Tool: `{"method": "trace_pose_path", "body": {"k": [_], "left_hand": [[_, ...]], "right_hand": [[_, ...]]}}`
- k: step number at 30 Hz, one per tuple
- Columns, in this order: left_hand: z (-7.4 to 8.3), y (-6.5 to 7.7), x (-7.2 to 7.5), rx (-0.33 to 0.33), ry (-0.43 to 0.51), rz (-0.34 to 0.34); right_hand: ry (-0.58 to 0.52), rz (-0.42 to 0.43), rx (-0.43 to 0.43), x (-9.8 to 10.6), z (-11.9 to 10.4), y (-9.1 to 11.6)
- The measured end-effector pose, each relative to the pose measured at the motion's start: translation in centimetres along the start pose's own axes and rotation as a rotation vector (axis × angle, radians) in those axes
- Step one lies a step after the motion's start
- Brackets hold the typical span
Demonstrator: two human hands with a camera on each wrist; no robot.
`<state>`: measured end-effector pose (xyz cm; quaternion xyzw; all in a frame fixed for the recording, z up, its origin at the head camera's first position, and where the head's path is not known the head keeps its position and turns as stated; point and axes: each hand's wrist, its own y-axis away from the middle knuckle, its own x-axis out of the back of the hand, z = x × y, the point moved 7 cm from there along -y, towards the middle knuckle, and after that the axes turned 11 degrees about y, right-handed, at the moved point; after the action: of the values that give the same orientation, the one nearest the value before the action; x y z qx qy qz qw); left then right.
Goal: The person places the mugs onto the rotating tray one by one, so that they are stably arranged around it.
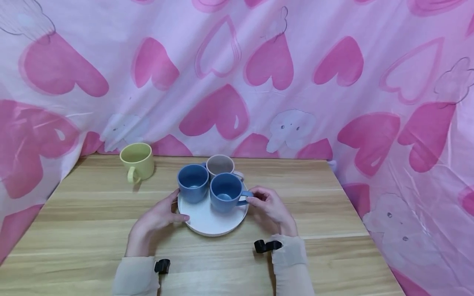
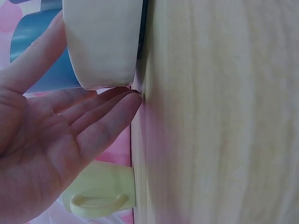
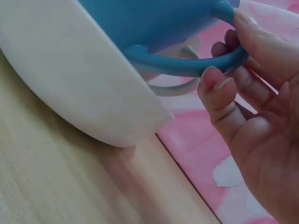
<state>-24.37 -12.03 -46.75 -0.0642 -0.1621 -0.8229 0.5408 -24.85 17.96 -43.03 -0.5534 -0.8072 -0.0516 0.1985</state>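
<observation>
My right hand (image 1: 269, 205) pinches the handle of the front blue mug (image 1: 225, 197), thumb and fingertips round the blue loop in the right wrist view. This mug stands over the right part of a round white plate (image 1: 212, 226); whether its base touches the plate cannot be told. My left hand (image 1: 157, 213) lies along the plate's left edge, its thumb over the rim and its fingers fairly straight against the side. On the plate, a second blue mug (image 1: 192, 191) is at the left, and a greyish-pink mug (image 1: 220, 164) stands behind, partly hidden by the front one.
A yellow-green mug (image 1: 138, 162) stands at the back left of the wooden table (image 1: 326, 263), its handle towards me. Pink-and-white heart-patterned cloth (image 1: 274, 123) hangs behind the table and along its sides.
</observation>
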Motion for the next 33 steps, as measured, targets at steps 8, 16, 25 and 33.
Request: {"method": "trace_pose_path", "body": {"k": [8, 16, 25, 33], "left_hand": [[0.0, 0.0, 0.0, -0.003, -0.012, -0.001], [0.1, 0.1, -0.1, 0.000, 0.020, 0.001], [0.1, 0.1, -0.1, 0.019, 0.011, 0.008], [-0.2, 0.0, -0.1, 0.058, 0.012, 0.008]], "right_hand": [[-0.015, -0.031, -0.046, -0.5, 0.8, -0.6], [-0.023, -0.030, -0.042, -0.6, 1.4, -1.1], [-0.068, 0.055, -0.129, -0.6, 3.6, -1.7], [-0.075, 0.185, -0.150, -0.8, 5.4, -2.6]]}}
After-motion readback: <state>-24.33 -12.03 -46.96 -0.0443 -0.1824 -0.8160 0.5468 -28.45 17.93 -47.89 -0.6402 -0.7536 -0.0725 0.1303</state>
